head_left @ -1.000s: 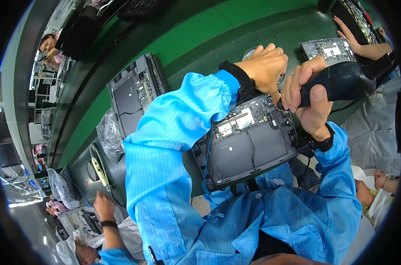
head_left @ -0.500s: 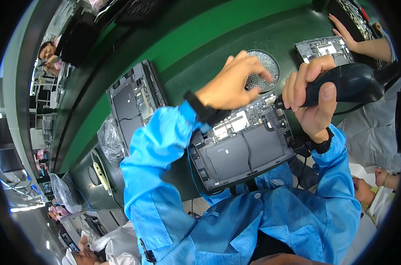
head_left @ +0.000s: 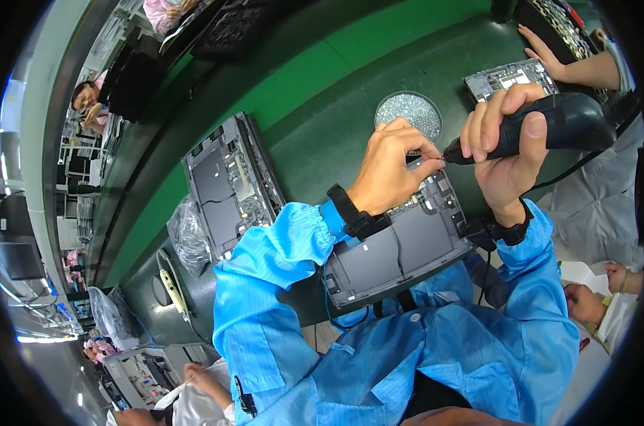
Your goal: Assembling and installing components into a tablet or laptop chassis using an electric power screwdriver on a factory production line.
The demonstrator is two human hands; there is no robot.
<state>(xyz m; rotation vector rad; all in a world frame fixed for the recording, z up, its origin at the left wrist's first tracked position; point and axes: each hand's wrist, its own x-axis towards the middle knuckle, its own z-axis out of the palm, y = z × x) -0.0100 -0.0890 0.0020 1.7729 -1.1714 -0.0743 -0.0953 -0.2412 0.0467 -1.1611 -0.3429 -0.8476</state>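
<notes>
An opened laptop base [head_left: 400,248] lies bottom side up on the green bench in front of me, its dark battery panels and circuit board showing. My right hand [head_left: 503,153] grips a black electric screwdriver [head_left: 549,128] held level, its tip pointing left. My left hand [head_left: 389,167] hovers over the laptop's far edge with its fingertips pinched at the screwdriver's tip; whatever they pinch is too small to see. A round dish of small screws [head_left: 408,110] sits just beyond my left hand. Both arms are in blue sleeves, each with a black wrist strap.
A second opened laptop [head_left: 226,184] lies to the left on the bench. Another one [head_left: 503,74] lies at the far right under another person's hand [head_left: 546,53]. A crumpled plastic bag [head_left: 187,238] and a pale hand tool [head_left: 173,291] sit at the bench's near left. Other workers stand around.
My left hand has pulled back from the screw dish to the screwdriver's tip. The right hand has raised the screwdriver slightly and levelled it.
</notes>
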